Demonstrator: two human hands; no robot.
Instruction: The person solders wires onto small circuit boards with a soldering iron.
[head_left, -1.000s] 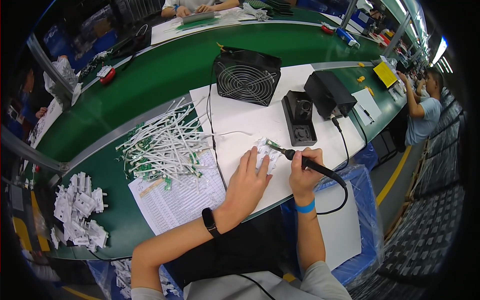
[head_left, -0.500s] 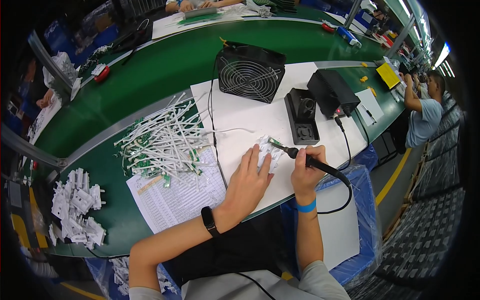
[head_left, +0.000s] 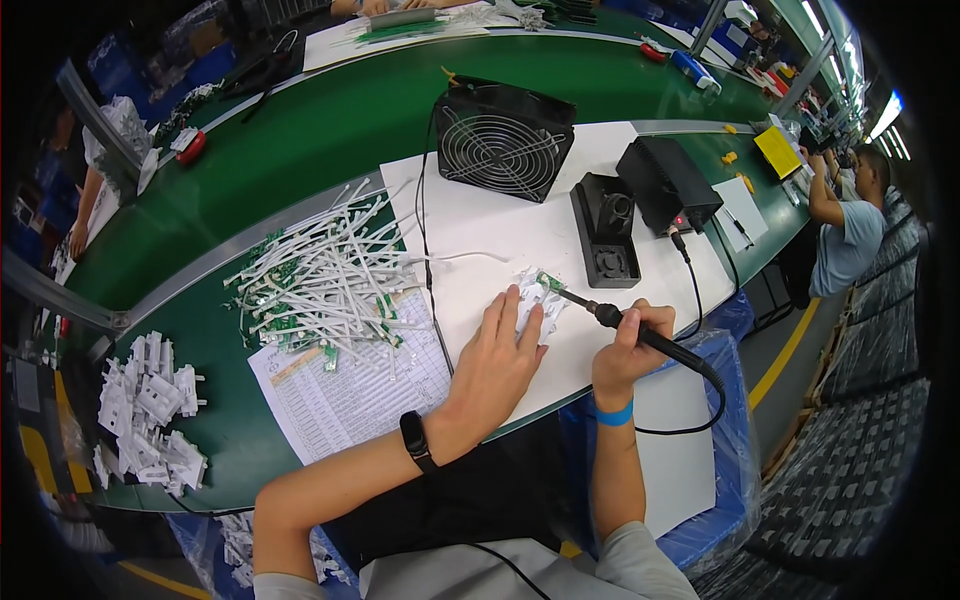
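Note:
On the white work sheet (head_left: 470, 215) lies a white plastic part (head_left: 527, 287) with a small green circuit board (head_left: 548, 282) on it. My left hand (head_left: 497, 357) rests over that part, its fingers stretched out and their tips pressing on it. A soldering iron (head_left: 655, 340) with a black handle is gripped in my right hand (head_left: 630, 355). Its metal tip points left and reaches the right end of the green board; whether it touches, I cannot tell. The underside of the plastic part is hidden by my left fingers.
Left of the sheet is a heap of white cables with green boards (head_left: 320, 270) on a printed paper (head_left: 340, 390). White plastic parts (head_left: 155, 400) are piled farther left. A black fan (head_left: 500, 145), iron stand (head_left: 605, 235) and power unit (head_left: 665, 185) stand behind. A person (head_left: 850, 225) sits at right.
My right hand has drawn slightly right and down with the soldering iron, its tip shifting toward the board's right end. My left hand stays put. At far left, another person's arm has moved.

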